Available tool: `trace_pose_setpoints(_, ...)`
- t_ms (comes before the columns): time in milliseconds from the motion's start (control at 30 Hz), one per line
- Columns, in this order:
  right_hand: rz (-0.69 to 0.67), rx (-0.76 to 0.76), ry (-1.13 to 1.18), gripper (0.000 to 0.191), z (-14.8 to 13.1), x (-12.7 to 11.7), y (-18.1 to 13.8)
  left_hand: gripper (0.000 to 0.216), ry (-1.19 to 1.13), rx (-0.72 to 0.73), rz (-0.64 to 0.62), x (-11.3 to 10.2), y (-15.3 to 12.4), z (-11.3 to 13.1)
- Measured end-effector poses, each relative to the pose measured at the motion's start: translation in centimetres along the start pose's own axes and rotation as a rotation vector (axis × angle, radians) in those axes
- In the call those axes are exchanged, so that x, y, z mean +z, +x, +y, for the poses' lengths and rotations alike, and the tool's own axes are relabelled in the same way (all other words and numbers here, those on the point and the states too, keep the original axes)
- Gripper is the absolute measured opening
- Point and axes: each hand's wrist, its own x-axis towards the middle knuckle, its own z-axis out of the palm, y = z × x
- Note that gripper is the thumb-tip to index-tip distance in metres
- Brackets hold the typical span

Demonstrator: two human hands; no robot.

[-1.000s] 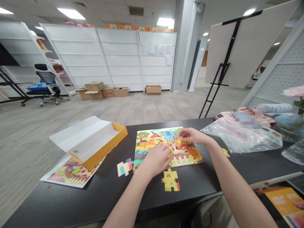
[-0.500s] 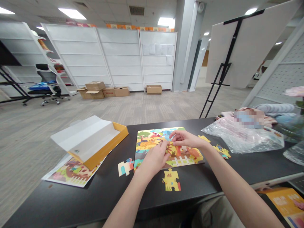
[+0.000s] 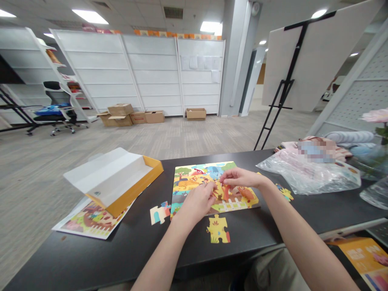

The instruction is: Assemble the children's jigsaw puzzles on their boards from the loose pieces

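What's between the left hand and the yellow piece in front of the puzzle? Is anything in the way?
Nothing visible blocks it. The left hand is over the puzzle, and just the puzzle's flat near part lies between it and the yellow piece.

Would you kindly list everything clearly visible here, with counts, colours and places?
table: one, black, foreground
puzzle: one, multicoloured, table centre
loose pieces: at least three, mainly yellow, around puzzle
open box: one, yellow and white, left
picture sheet: one, multicoloured, partly under box
plastic bag: one, clear, right
flower: one, pink, right edge
package: one, orange, bottom right
cardboard boxes: several, brown, floor
chair: one, black, far left
shelving units: several, white, background
easel: one, black, right background
left hand: one, bare, over puzzle
right hand: one, bare, over puzzle
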Motion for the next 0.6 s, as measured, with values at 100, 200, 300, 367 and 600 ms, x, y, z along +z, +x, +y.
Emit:
trace_pose_setpoints(100, -0.073, 0.071, 0.042, 0.046, 0.37, -0.31, -0.26, 0.026, -0.003, -0.018, 0.006, 0.02, -0.02, -0.03)
trace_pose_setpoints(200, -0.069, 0.059, 0.073, 0.046, 0.61, -0.39, -0.15, 0.024, -0.016, -0.039, 0.003, 0.21, -0.04, -0.16)
trace_pose_setpoints(300, -0.001, 0.017, 0.053, 0.04, 0.57, -0.33, 0.11, 0.033, -0.059, -0.06, 0.011, 0.51, -0.08, -0.36)
trace_pose_setpoints(367, 0.027, -0.004, 0.011, 0.037, 0.44, -0.28, 0.26, 0.043, -0.074, -0.068, 0.012, 0.63, -0.11, -0.42)
trace_pose_setpoints(600, 0.062, -0.084, -0.063, 0.038, -0.23, 0.26, 0.53, 0.043, 0.097, -0.127, -0.043, 0.0, -0.1, 0.29)
